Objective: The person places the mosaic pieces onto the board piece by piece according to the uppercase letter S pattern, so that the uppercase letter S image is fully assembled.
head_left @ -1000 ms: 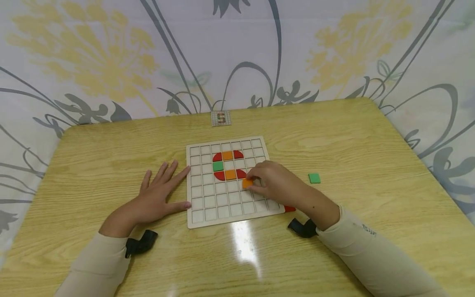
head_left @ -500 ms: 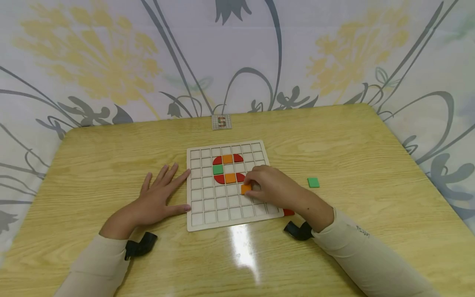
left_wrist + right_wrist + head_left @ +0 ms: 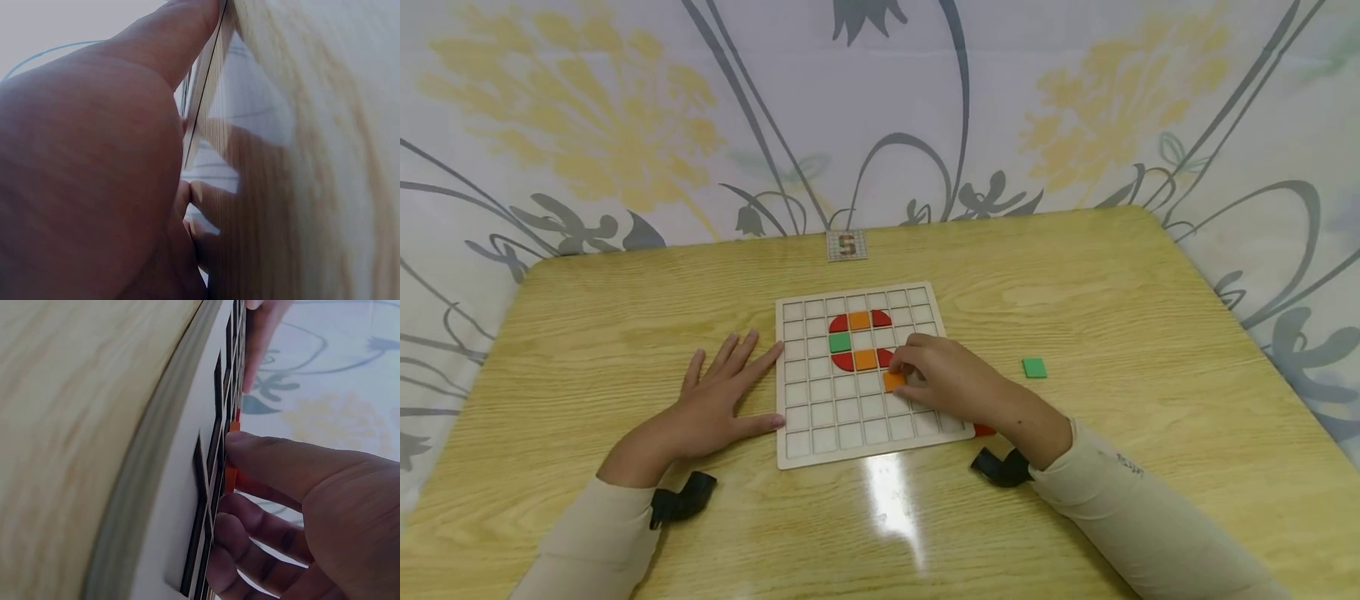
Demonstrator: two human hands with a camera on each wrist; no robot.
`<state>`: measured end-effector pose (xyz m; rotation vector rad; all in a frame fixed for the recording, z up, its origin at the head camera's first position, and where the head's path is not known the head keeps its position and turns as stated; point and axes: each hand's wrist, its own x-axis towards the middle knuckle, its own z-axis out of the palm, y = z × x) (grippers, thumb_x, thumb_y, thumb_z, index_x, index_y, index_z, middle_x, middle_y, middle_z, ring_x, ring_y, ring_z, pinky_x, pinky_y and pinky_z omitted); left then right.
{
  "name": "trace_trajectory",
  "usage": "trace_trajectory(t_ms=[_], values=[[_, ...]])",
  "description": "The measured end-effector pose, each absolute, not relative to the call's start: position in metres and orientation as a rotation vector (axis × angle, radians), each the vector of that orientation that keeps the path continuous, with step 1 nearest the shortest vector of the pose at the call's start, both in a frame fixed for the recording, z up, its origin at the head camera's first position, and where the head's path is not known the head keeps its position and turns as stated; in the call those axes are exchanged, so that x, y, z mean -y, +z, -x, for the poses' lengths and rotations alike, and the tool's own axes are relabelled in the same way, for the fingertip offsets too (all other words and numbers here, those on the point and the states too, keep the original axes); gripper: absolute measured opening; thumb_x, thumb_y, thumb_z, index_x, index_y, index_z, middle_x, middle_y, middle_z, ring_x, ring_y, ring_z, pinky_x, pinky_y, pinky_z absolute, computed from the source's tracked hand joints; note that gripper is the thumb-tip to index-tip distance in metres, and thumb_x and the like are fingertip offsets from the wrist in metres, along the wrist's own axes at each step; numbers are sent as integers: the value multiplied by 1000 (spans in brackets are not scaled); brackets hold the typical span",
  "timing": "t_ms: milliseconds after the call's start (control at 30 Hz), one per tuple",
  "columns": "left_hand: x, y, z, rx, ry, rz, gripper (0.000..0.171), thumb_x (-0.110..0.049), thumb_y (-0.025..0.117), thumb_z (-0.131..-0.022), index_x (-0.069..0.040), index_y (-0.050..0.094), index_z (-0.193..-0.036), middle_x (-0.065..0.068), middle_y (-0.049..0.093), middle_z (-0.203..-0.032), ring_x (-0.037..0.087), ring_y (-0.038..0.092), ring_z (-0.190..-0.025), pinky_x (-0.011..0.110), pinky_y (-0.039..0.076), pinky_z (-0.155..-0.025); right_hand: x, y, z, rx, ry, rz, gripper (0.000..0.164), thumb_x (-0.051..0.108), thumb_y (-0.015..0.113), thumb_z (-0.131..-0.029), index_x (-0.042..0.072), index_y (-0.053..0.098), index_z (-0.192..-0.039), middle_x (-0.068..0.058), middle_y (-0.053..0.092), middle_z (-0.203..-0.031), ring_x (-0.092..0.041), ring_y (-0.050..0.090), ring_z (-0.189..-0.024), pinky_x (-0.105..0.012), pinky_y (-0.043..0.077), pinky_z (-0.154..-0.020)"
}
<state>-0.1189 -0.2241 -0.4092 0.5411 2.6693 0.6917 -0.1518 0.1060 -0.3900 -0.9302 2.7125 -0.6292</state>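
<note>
My right hand point(image 3: 951, 373) pinches an orange square tile point(image 3: 892, 382) between thumb and fingers, low over a white gridded board point(image 3: 850, 455). In the right wrist view the orange tile point(image 3: 230, 479) stands close against the grid under the thumb. My left hand point(image 3: 711, 410) lies flat with fingers spread, thumb and index fingertip at the board's left edge. Set in the grid are red rounded pieces point(image 3: 843, 362), orange squares point(image 3: 859, 320) and a green square point(image 3: 840, 342), forming a curved shape. The right hand partly covers the lower right red piece.
A loose green square tile point(image 3: 1033, 367) lies on the wooden table point(image 3: 1120, 317), right of the board. A red piece point(image 3: 983, 430) shows by the board's lower right corner, partly hidden by the right forearm. A small pattern card point(image 3: 846, 245) lies at the table's back edge.
My right hand has shifted slightly left with the orange tile, bringing it down toward a cell below the lower right red piece. The left hand keeps its place.
</note>
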Motion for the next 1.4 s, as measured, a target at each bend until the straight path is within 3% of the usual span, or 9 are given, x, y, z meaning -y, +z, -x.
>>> trace_trajectory(t_ms=[633,1400], values=[[226,-413,120,-2665,687,-540,92,-60,64,-91,-31,15,-162,12,-3,-170,39,-11,-155,68,-15,-116,-112,-386,155,-2648,-689,1000,23,13,73,-91,5,76,-112,-4,69,-104,-10,58,-81,-20,52,-72],[225,-405,119,-2648,712,-537,91,-58,63,-92,-29,14,-162,14,-4,-169,40,-11,-155,67,-15,-116,-109,-390,155,-2697,-662,960,22,17,73,-93,7,76,-113,-2,67,-100,-11,56,-80,-21,51,-71]])
